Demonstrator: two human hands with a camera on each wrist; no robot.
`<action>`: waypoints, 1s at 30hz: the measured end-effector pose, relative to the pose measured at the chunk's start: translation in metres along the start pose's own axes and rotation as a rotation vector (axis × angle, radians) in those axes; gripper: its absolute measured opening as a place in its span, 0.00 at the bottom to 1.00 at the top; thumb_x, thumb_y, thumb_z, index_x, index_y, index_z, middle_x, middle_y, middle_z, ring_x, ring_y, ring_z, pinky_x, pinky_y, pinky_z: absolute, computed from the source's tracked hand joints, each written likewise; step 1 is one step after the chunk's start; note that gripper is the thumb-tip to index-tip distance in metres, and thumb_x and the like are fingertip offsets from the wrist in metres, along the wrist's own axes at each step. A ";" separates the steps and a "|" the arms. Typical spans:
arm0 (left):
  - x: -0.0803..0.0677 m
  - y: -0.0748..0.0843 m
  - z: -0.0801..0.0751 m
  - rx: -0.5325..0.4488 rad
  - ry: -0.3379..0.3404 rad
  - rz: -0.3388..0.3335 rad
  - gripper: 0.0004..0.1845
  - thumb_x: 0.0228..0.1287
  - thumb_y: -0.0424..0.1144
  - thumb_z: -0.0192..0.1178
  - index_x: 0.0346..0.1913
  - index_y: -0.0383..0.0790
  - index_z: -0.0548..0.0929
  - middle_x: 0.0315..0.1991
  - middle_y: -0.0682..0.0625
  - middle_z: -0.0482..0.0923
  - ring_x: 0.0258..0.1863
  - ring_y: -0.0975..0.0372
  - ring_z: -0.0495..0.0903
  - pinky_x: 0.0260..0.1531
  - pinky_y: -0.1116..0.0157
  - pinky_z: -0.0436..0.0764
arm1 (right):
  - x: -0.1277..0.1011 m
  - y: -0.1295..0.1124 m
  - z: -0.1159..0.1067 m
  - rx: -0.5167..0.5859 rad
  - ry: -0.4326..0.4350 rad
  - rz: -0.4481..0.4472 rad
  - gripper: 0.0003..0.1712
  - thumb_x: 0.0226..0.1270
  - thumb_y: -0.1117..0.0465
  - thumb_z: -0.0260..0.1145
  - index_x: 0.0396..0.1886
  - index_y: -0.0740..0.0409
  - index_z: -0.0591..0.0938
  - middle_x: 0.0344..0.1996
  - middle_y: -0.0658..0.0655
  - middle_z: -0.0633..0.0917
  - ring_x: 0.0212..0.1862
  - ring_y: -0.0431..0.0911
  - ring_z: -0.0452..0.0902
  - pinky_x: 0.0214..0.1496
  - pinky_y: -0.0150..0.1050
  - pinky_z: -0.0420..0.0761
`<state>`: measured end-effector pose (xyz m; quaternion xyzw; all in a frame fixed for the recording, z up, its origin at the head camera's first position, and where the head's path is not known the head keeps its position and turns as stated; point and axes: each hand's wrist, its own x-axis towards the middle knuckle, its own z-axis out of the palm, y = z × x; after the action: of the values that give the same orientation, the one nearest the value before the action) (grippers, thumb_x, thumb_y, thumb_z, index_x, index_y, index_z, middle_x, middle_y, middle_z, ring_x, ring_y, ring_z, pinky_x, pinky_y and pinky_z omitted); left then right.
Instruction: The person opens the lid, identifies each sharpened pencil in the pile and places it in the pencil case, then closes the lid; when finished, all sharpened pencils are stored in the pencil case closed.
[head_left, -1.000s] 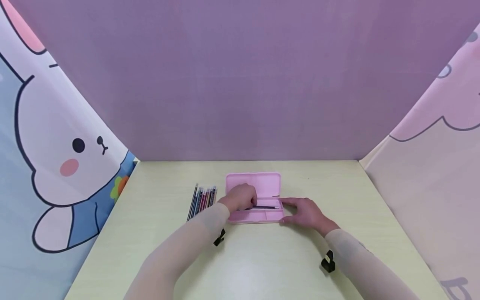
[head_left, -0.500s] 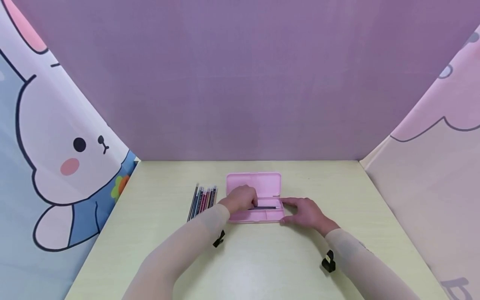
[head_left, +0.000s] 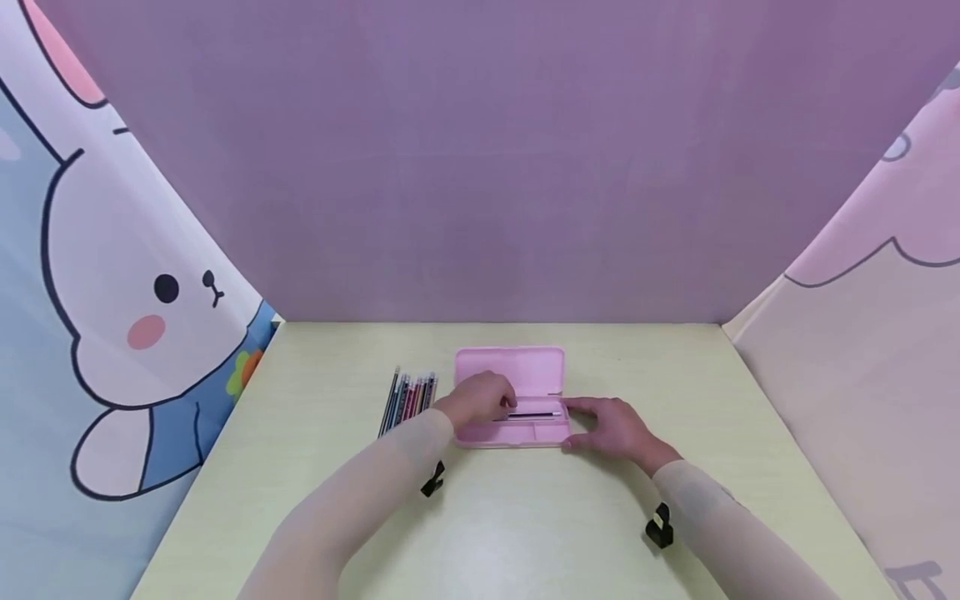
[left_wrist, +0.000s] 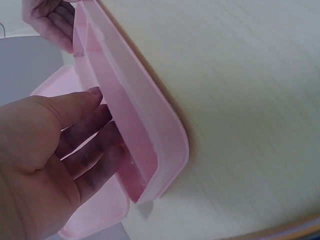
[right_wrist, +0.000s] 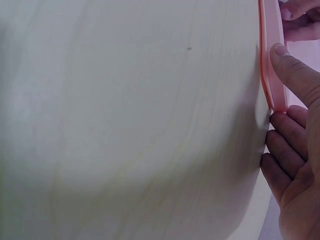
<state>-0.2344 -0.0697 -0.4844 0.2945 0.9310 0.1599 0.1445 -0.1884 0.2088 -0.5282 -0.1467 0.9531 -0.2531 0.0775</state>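
Observation:
An open pink pencil case [head_left: 551, 432] lies on the table with its lid [head_left: 517, 367] tilted back. My left hand [head_left: 480, 397] is over the case's left half, fingers bent inside the rear compartment. In the left wrist view its thumb and fingers [left_wrist: 75, 107] are slightly apart, and nothing shows between them. Just right of these fingertips, a dark pencil [head_left: 536, 414] lies lengthwise in the rear compartment, its left end hidden by the hand. My right hand [head_left: 611, 427] holds the case's right end, thumb [right_wrist: 292, 70] at the front side and fingers around the far corner.
A row of several pencils [head_left: 405, 400] lies left of the case, partly behind the left forearm. A short divider [head_left: 534, 431] splits the front compartment. A purple panel [head_left: 495, 208] stands behind the table, with printed cloth [head_left: 135, 275] on the left side.
My left fingertips have lifted slightly off the pencil, which lies lower in the compartment. The right hand keeps its hold on the case. The head view has shifted slightly.

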 end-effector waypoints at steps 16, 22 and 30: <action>-0.039 -0.040 -0.031 -0.584 0.105 0.004 0.18 0.65 0.28 0.67 0.58 0.32 0.85 0.50 0.39 0.87 0.45 0.58 0.86 0.39 0.65 0.88 | -0.001 0.001 0.001 -0.013 0.010 0.002 0.47 0.48 0.37 0.82 0.70 0.40 0.79 0.65 0.54 0.82 0.69 0.59 0.75 0.70 0.61 0.73; -0.062 -0.070 -0.038 -0.759 0.166 -0.084 0.21 0.66 0.28 0.67 0.61 0.30 0.83 0.52 0.36 0.85 0.46 0.56 0.86 0.42 0.57 0.90 | -0.001 0.001 0.001 -0.019 0.004 -0.001 0.47 0.48 0.36 0.82 0.70 0.40 0.79 0.66 0.54 0.82 0.69 0.60 0.74 0.71 0.62 0.72; -0.089 -0.112 -0.034 -0.829 0.232 -0.177 0.23 0.67 0.30 0.66 0.65 0.33 0.80 0.53 0.36 0.84 0.46 0.52 0.88 0.44 0.55 0.89 | -0.001 0.000 0.001 -0.019 0.002 0.005 0.47 0.48 0.37 0.82 0.70 0.41 0.79 0.66 0.55 0.81 0.70 0.60 0.74 0.70 0.62 0.73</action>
<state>-0.2332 -0.2164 -0.4803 0.1107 0.8198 0.5390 0.1583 -0.1874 0.2082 -0.5288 -0.1449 0.9558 -0.2442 0.0760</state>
